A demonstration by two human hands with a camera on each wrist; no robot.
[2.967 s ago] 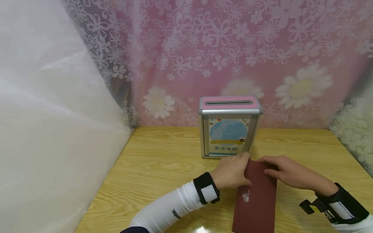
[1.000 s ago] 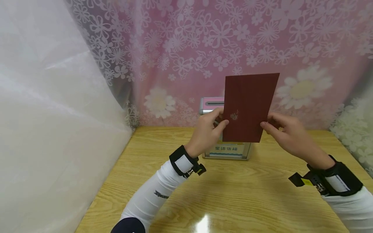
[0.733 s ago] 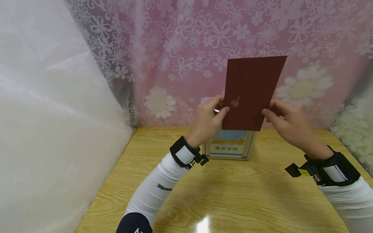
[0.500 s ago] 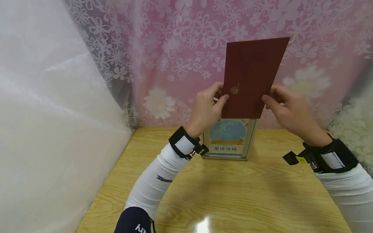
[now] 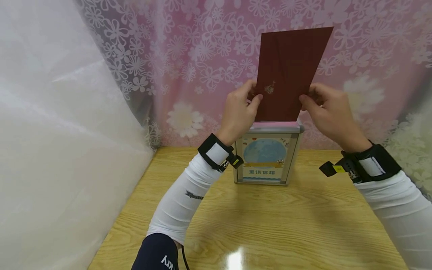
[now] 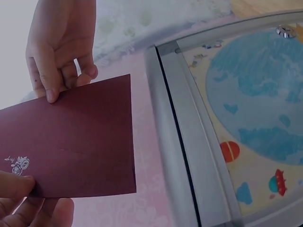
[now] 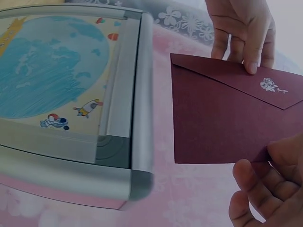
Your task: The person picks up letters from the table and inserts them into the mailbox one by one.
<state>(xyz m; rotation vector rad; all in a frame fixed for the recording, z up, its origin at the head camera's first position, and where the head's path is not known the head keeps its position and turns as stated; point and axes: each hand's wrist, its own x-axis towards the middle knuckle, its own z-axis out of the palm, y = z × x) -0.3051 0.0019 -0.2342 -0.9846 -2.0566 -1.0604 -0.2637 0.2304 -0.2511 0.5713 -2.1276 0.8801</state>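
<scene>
A dark red envelope with a small white rose print stands upright between both hands. My left hand pinches its left edge, thumb in front. At the opposite edge, my right hand pinches it the same way. Behind and below is a mailbox with a silver frame, a pink top and a blue planet picture. The envelope's lower edge hides the slot in the head view. Both wrist views show a gap between the envelope and the mailbox. A slanted flap line crosses the envelope in the right wrist view.
The mailbox stands near the back of a wood-grain table. A pink floral curtain hangs behind it, and a white sheet hangs along the left side.
The envelope lay on the table before the mailbox three seconds ago. Both hands have lifted it upright and kept raising it, its lower edge now level with the mailbox top.
</scene>
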